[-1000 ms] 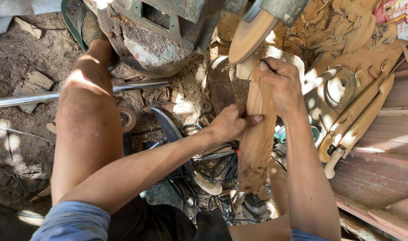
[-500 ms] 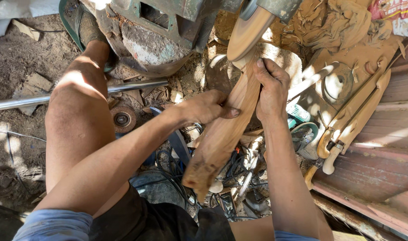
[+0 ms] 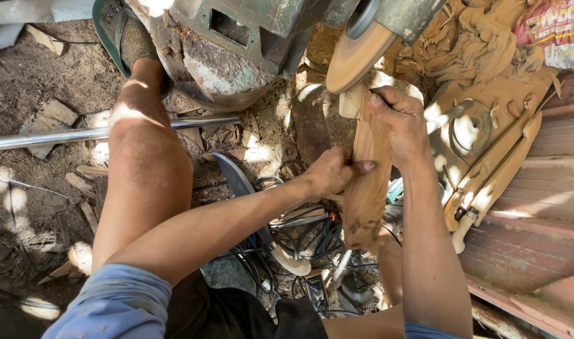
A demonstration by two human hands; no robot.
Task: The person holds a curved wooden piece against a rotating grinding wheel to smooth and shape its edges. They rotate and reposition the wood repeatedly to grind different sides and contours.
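Since half a second ago the wooden piece (image 3: pixel 368 182) has swung upright, its top end up against the sanding disc (image 3: pixel 356 58). Right hand (image 3: pixel 400 122) clamped near the top, left hand (image 3: pixel 331 171) gripping its middle edge. Dirt floor (image 3: pixel 30 81), wood scraps, sun patches. Metal rod (image 3: pixel 80 133), curved blade (image 3: pixel 237 179), tangled cables (image 3: pixel 306 242) lie below.

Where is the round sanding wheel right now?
In the head view the round sanding disc sits at the top, right of centre, just above the wooden piece that the left hand and right hand hold against it.
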